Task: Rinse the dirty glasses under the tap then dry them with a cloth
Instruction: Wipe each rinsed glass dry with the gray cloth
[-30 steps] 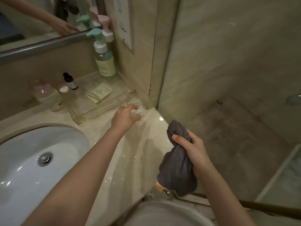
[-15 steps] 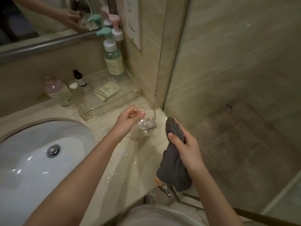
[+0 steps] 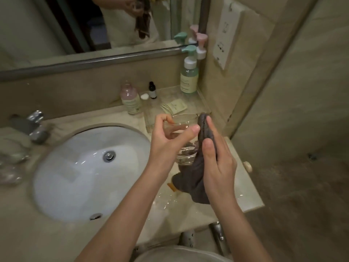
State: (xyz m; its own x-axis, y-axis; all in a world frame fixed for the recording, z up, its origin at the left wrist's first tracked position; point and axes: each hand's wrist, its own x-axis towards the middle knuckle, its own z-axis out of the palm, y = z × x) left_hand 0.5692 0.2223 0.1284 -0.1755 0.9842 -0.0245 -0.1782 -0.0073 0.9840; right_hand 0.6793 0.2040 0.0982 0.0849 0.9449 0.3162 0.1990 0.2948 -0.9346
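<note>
No legible text anywhere. Pale labels on the green pump bottle (image 3: 189, 80) and the pink bottle (image 3: 131, 102), print too blurred to read; perhaps a small logo on the paper sachets (image 3: 175, 107).

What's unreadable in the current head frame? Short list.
- Glass: head view; the left hand and the grey cloth cover much of it, so wet or dry cannot be told.
- Right hand grip: palm side faces away; the fingers behind the cloth are hidden.
- Tap: motion-blurred near the left edge; no telling if it runs.
- Clear objects at the left edge: blurred, cut off.
- Bottle labels: too small.
</note>
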